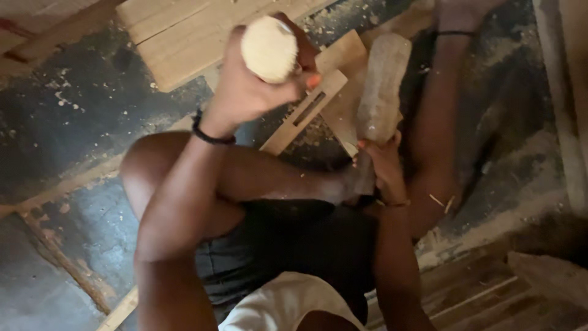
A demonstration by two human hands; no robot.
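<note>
My left hand is closed around a pale wooden handle whose round butt end faces the camera. Below it a long wooden strip with a narrow rectangular slot lies slanted across the floor. My right hand grips the lower end of a rough grey-brown wooden club, which stands nearly upright just right of the strip. What the handle ends in is hidden by my left hand. A black band circles my left wrist.
My bare legs are folded around the strip, the left shin crossing below it. Pale planks lie at the top. A wood block sits behind the strip. Shavings litter the dark floor; boards lie lower right.
</note>
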